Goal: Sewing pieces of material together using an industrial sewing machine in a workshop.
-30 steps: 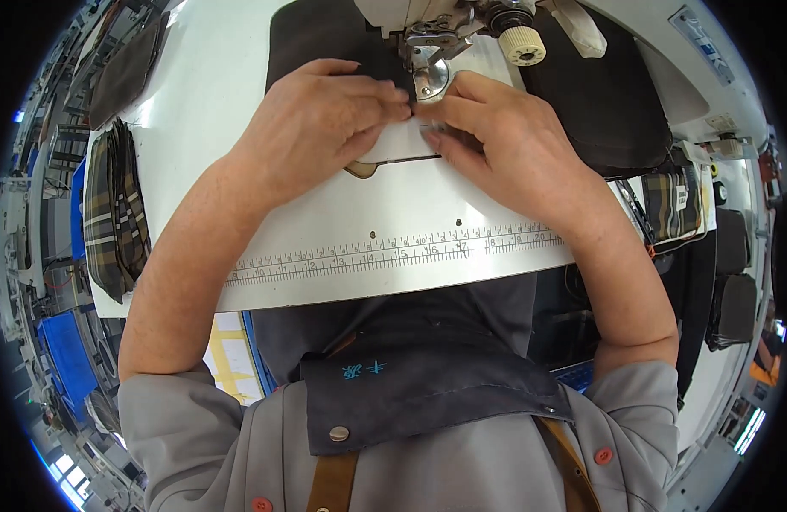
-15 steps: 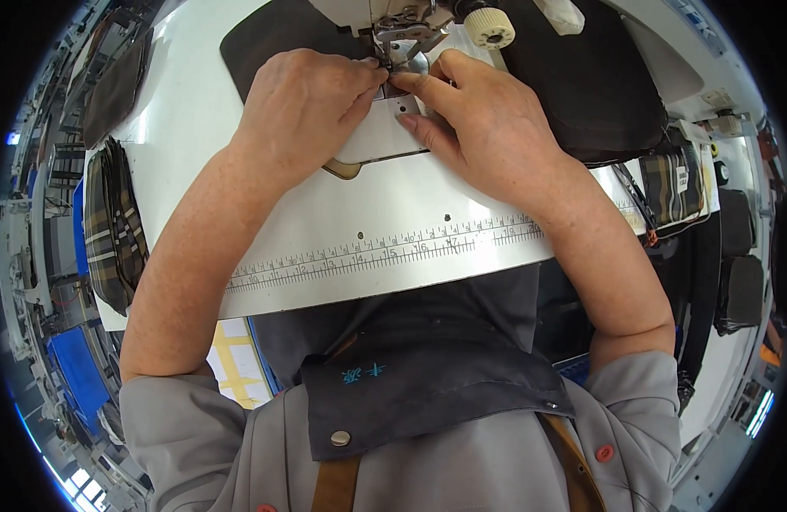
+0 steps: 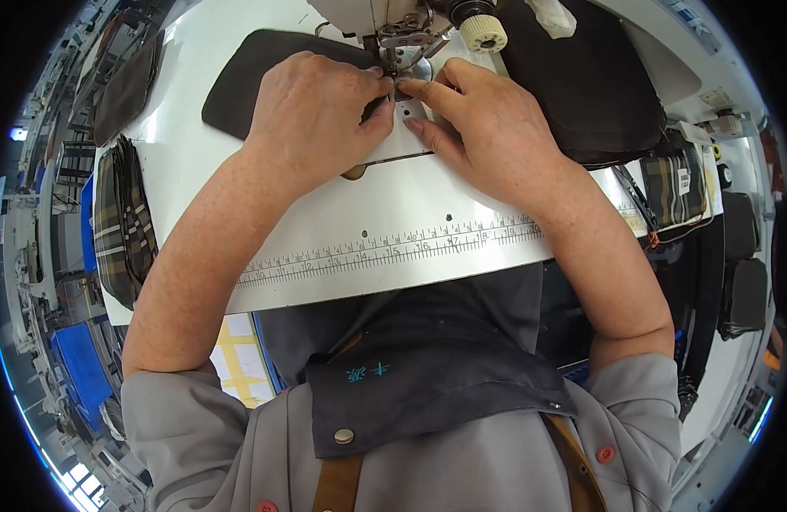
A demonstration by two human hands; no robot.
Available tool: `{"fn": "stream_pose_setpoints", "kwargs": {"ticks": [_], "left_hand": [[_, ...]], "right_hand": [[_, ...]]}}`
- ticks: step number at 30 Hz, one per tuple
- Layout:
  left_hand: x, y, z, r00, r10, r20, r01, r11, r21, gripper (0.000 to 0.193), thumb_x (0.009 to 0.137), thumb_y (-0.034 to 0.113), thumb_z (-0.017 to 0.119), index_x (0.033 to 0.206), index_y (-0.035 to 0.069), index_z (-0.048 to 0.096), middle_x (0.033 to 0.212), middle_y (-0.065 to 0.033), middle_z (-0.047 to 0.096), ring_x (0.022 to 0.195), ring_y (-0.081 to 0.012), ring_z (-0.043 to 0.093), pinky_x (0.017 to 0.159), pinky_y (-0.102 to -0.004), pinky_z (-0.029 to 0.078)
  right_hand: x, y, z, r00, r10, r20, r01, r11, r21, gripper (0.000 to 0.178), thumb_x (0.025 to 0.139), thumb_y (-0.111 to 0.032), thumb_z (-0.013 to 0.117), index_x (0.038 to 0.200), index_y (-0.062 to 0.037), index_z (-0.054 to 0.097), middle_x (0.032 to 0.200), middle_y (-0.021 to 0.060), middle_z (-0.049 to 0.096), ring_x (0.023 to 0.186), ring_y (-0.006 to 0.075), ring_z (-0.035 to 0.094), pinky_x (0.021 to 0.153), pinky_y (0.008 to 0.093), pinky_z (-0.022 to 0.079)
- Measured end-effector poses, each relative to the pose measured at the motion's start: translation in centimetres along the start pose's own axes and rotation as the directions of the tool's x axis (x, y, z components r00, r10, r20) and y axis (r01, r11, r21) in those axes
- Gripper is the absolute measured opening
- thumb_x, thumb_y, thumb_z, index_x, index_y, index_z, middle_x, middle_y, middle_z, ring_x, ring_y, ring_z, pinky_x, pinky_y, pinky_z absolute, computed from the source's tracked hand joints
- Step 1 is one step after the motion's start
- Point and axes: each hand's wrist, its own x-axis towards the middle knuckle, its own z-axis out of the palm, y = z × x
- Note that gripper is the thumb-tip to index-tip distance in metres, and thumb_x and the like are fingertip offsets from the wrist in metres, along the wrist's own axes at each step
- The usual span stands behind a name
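A dark fabric panel (image 3: 265, 81) lies flat on the white sewing table, its right end running under my left hand toward the sewing machine's presser foot (image 3: 393, 64). My left hand (image 3: 321, 119) is closed at that end, thumb and forefinger bent around a dark edge close to the needle. On the other side of the foot, my right hand (image 3: 492, 124) reaches in with its forefinger stretched to the metal needle plate (image 3: 413, 109). The right thumb stands apart from that finger, and I see nothing held between them. My fingers partly hide the spot under the needle.
A stack of dark panels (image 3: 581, 94) sits right of the machine head. Plaid pieces (image 3: 125, 226) are piled at the left edge, with more plaid fabric (image 3: 671, 188) at the right beside black scissors (image 3: 634, 196). A printed ruler (image 3: 393, 247) runs along the table's front.
The dark panel has shifted left and toward me, showing more of its surface beside my left hand. My left thumb has spread a little from the forefinger. My right hand stays nearly in place.
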Motion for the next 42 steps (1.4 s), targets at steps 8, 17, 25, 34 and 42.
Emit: {"fn": "stream_pose_setpoints", "kwargs": {"ticks": [8,17,25,34,42], "left_hand": [[-1.6,-2.9,-0.6,0.977,0.199,0.080,-0.181,0.965,-0.190,0.052,0.079,0.027,0.080,0.126,0.007,0.073,0.130,-0.0096,0.072,0.119,-0.0293,0.067,0.108,-0.0431,0.048],[-3.2,-0.6,-2.0,0.950,0.041,0.309,0.092,0.911,-0.403,0.085,0.075,0.031,0.081,0.148,0.001,0.051,0.153,-0.0156,0.053,0.149,-0.0357,0.040,0.126,-0.0551,0.022],[-3.6,-0.3,-1.8,0.964,0.042,0.261,0.070,0.911,-0.407,0.058,0.089,0.019,0.062,0.145,0.003,0.055,0.155,-0.0140,0.051,0.150,-0.0339,0.040,0.124,-0.0613,0.023],[-3.0,0.1,-2.2,0.953,0.009,0.303,0.074,0.963,-0.261,0.053,0.089,0.011,0.051,0.141,0.000,0.059,0.149,-0.0159,0.056,0.144,-0.0307,0.047,0.123,-0.0541,0.032],[-2.8,0.7,-1.9,0.970,0.029,0.240,0.010,0.987,-0.160,0.053,0.088,0.021,0.061,0.137,0.001,0.062,0.145,-0.0156,0.058,0.139,-0.0322,0.053,0.117,-0.0531,0.041]], "right_hand": [[0.1,-0.2,0.0,1.000,-0.017,-0.013,0.017,1.000,0.002,0.028,0.091,-0.026,0.073,0.114,-0.0094,0.074,0.091,0.0074,0.061,0.081,0.0282,0.067,0.070,0.0425,0.055],[-0.3,0.0,-0.5,0.998,-0.067,-0.018,0.069,0.991,0.118,0.023,0.089,-0.021,0.074,0.108,-0.0084,0.075,0.093,0.0067,0.063,0.082,0.0282,0.067,0.071,0.0420,0.055],[-0.3,-0.7,-0.9,0.994,-0.105,0.025,0.103,0.990,0.098,0.032,0.087,-0.032,0.076,0.107,-0.0079,0.075,0.093,0.0069,0.063,0.087,0.0276,0.067,0.073,0.0418,0.054],[-0.3,-0.5,-0.5,0.994,-0.109,0.013,0.109,0.993,0.049,0.029,0.086,-0.035,0.077,0.102,-0.0114,0.077,0.088,0.0069,0.063,0.087,0.0265,0.067,0.072,0.0422,0.054],[-0.3,-0.3,-0.7,0.992,-0.130,0.005,0.130,0.991,0.030,0.025,0.085,-0.033,0.077,0.099,-0.0118,0.077,0.083,0.0058,0.063,0.082,0.0264,0.067,0.068,0.0426,0.053]]}}
